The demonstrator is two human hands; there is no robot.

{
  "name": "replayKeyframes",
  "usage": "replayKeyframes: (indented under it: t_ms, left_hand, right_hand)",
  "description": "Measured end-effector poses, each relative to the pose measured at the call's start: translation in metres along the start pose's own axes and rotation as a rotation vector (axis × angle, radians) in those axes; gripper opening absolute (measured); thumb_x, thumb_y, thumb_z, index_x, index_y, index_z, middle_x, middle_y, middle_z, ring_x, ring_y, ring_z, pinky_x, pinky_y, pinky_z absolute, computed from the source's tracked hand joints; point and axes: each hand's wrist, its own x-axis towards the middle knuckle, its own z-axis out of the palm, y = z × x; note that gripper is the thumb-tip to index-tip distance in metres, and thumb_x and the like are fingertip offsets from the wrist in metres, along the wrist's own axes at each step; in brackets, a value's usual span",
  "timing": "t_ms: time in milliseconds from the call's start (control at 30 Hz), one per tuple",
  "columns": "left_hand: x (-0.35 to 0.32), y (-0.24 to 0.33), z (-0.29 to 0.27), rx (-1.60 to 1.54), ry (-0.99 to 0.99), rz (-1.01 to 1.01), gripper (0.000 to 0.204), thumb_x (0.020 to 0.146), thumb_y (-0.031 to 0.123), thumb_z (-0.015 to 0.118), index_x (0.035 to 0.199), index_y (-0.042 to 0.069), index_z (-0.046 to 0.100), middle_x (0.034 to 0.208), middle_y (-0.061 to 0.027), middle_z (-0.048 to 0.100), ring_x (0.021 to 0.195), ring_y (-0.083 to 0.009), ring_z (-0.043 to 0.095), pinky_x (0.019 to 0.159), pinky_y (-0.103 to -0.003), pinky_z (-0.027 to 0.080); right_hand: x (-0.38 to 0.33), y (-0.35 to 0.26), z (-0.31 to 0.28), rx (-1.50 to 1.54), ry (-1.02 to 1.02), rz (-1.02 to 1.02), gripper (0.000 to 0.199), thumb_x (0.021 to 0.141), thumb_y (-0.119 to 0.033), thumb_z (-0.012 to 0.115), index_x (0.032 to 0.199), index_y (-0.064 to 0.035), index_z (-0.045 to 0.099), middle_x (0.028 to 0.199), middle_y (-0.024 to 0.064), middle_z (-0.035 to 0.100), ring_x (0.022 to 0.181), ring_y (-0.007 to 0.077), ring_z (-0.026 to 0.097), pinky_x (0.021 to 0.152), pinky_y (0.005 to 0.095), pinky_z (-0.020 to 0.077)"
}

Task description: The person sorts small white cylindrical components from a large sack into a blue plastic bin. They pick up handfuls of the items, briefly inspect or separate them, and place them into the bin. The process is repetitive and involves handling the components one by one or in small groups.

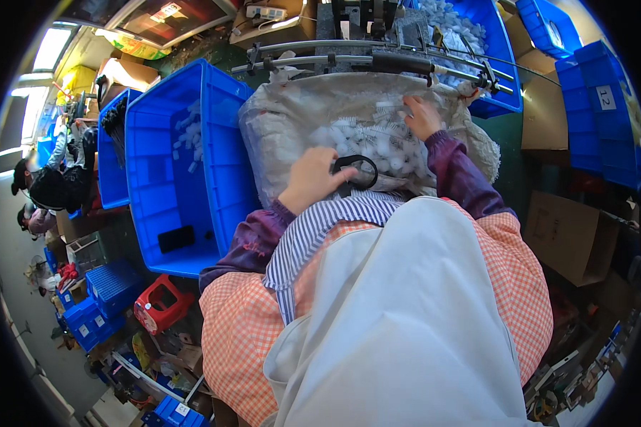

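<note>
White plastic bristled pieces (377,139) lie heaped in a pale woven sack (278,107) in front of me. At the sack's near left side is my left hand (312,176), its fingers curled and its thumb laid across a black ring (367,165). What the ring belongs to is hidden. My right hand (424,117) is over the right part of the heap. Its fingers are bent and a little apart, close to the pieces, with nothing plainly held in them.
Left of the sack, a blue bin (167,192) holds a few white pieces and a dark flat thing (176,239). Metal rods (327,60) cross beyond the sack. A blue bin (502,57) of white pieces stands far right. A red stool (162,304) is lower left.
</note>
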Motion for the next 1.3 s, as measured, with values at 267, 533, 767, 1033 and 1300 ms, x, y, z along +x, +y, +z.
replayKeyframes:
  t_ms: [267,533,767,1033,1300]
  left_hand:
    - [0.005,0.004,0.028,0.083,-0.538,-0.006,0.045,0.07,0.032,0.065,0.104,0.005,0.053,0.094,-0.0147,0.057,0.091,-0.0305,0.055,0.075,-0.04,0.045]
    - [-0.032,0.015,0.027,-0.123,-0.238,0.196,0.046,0.068,0.015,0.065,0.107,0.0,0.045,0.102,-0.0198,0.055,0.091,-0.0332,0.056,0.077,-0.039,0.045]
    - [-0.02,0.007,0.015,-0.78,-0.454,-0.292,0.028,0.077,0.024,0.062,0.091,0.001,0.055,0.098,-0.0177,0.057,0.083,-0.0228,0.059,0.066,-0.031,0.047]
    - [-0.008,0.048,0.049,0.22,-0.38,0.348,0.027,0.07,0.027,0.061,0.085,0.005,0.061,0.073,-0.0111,0.061,0.073,-0.0316,0.06,0.063,-0.041,0.048]
    - [-0.03,0.072,-0.02,0.057,-0.376,0.511,0.015,0.062,0.013,0.058,0.074,0.004,0.057,0.074,-0.0127,0.058,0.071,-0.0334,0.058,0.061,-0.043,0.046]
  right_hand:
    - [0.007,0.013,-0.015,-0.219,-0.014,0.017,0.02,0.078,-0.012,0.047,0.097,-0.0131,0.052,0.076,0.0156,0.063,0.082,0.0368,0.059,0.073,0.0459,0.0413]
    - [-0.103,0.027,-0.045,0.254,0.108,0.032,0.017,0.082,-0.004,0.043,0.098,-0.0019,0.049,0.089,0.0225,0.058,0.085,0.0411,0.055,0.071,0.0444,0.0434]
    - [-0.148,0.002,-0.039,0.319,0.229,0.139,0.031,0.078,-0.007,0.055,0.109,-0.0013,0.053,0.087,0.0168,0.059,0.073,0.0293,0.057,0.065,0.0345,0.0446]
    - [-0.162,-0.018,-0.044,0.13,0.141,0.118,0.053,0.072,-0.014,0.066,0.12,-0.0049,0.046,0.105,0.0132,0.054,0.085,0.0253,0.057,0.073,0.0335,0.0454]
    - [-0.131,-0.005,-0.056,0.03,-0.171,0.072,0.091,0.064,-0.031,0.076,0.135,-0.0057,0.026,0.139,0.0223,0.022,0.124,0.0398,0.032,0.1,0.0375,0.032]
